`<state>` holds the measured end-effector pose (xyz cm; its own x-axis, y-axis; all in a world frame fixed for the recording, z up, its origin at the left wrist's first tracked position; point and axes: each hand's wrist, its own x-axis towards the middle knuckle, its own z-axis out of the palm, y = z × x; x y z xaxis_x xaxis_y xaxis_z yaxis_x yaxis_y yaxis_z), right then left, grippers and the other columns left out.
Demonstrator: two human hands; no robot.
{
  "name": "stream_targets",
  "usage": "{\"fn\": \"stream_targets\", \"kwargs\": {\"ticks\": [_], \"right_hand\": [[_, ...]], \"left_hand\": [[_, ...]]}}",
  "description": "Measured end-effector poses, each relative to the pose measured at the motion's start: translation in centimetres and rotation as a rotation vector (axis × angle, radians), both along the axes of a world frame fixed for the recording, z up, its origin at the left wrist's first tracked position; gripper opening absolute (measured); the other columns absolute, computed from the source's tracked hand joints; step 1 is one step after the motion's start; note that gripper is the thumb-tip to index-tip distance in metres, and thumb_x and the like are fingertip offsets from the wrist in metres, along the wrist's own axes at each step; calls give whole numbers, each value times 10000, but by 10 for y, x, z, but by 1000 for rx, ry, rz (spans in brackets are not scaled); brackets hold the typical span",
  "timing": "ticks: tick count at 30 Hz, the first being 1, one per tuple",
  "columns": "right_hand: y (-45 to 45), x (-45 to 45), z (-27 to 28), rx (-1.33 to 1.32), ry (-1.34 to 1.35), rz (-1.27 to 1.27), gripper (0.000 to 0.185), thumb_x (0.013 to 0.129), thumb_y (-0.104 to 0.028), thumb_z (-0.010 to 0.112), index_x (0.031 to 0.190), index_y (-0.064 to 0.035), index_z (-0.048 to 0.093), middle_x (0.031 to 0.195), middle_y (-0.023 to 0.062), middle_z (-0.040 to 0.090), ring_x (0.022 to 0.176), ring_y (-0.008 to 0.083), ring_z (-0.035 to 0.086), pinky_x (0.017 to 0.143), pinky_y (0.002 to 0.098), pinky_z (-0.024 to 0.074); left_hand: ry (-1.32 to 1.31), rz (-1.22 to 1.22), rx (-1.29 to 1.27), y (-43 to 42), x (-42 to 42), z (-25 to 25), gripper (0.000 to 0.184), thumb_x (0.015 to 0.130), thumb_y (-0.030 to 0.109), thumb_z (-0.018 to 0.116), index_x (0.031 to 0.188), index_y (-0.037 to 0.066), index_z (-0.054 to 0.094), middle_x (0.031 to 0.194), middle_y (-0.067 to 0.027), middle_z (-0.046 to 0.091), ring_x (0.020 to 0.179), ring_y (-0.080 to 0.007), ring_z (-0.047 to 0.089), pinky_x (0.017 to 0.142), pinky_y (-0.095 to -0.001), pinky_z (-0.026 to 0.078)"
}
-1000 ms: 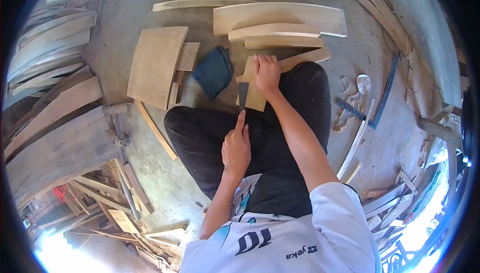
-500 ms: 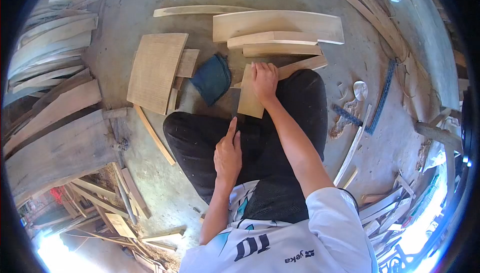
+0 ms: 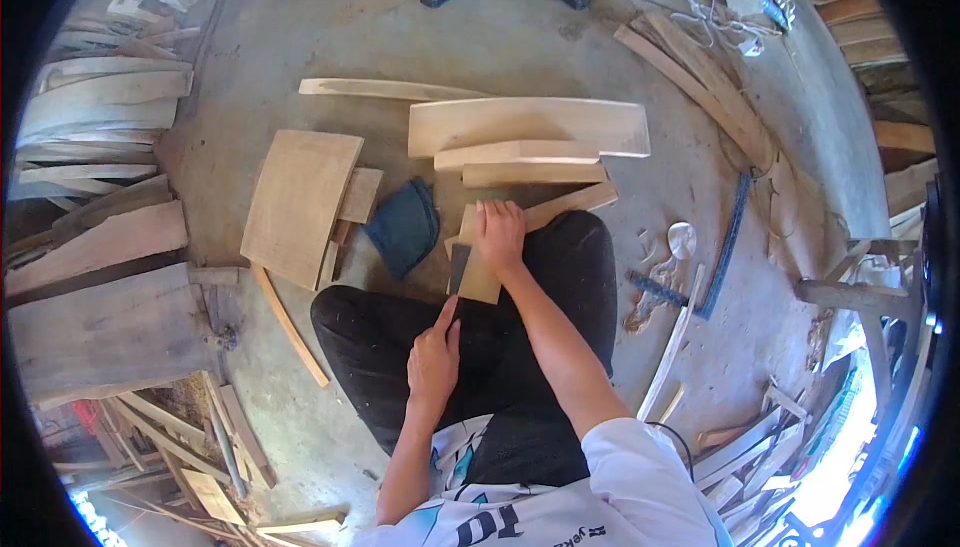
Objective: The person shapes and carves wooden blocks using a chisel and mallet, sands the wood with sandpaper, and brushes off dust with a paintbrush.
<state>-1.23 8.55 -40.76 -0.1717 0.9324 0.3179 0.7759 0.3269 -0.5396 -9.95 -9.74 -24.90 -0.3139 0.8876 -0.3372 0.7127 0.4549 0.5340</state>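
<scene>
My left hand [image 3: 434, 359] is closed round the handle of a hand tool with a flat dark blade [image 3: 460, 269], its index finger stretched along the tool. The handle is mostly hidden, and I cannot tell the tool's exact kind. The blade lies against the left side of a small light wooden board [image 3: 482, 285]. My right hand [image 3: 499, 235] grips the upper part of that board from above, fingers curled over it. The board rests by my crossed legs, with a narrow wooden strip [image 3: 570, 207] just beyond it.
A dark blue cloth [image 3: 403, 229] lies left of the board, beside a stack topped by a wide wooden panel [image 3: 303, 209]. Ahead are planks [image 3: 530, 127]. On the right lie a metal square [image 3: 722, 257] and a round shiny piece [image 3: 682, 240]. Stacked timber [image 3: 105, 97] lines the left.
The view has tilted up, so everything sits lower and a dark stand base shows at the top. The blade has moved from beside the board to overlap its left side. Both hands keep their grip.
</scene>
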Motion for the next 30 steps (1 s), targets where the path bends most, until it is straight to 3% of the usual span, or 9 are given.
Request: {"fn": "stream_targets", "kwargs": {"ticks": [17,21,25,27,30], "right_hand": [[4,2,-1,-62,-4,47,304,986,-214,492,842,-12,668,832,146,636,862,333,589,833,461,453],[8,3,-3,12,33,39,302,989,-189,479,811,5,628,828,180,636,825,369,589,791,493,453],[8,3,-11,-42,-30,53,314,993,-183,463,810,12,628,828,202,631,835,386,585,815,503,444],[8,0,-3,-120,-64,32,312,996,-219,478,856,-9,663,838,162,641,874,354,595,886,477,431],[3,3,-10,-6,-97,15,306,994,-215,481,865,-13,671,866,155,662,907,339,603,919,456,425]], "left_hand": [[-22,-19,-53,-20,-3,-2,398,990,251,538,1388,238,529,822,-231,665,773,-428,659,681,-525,530],[-21,-18,9,-8,-6,0,397,990,255,536,1387,249,530,845,-233,673,792,-437,658,718,-541,524],[-88,4,-77,-32,-8,15,404,988,239,533,1392,238,523,878,-258,671,825,-457,646,734,-559,510],[-90,9,-60,-21,-6,7,406,988,225,528,1394,231,518,886,-276,660,839,-472,633,729,-566,504],[-102,11,47,4,-5,-8,404,990,223,527,1394,238,518,890,-275,662,820,-470,637,720,-553,515]]}}
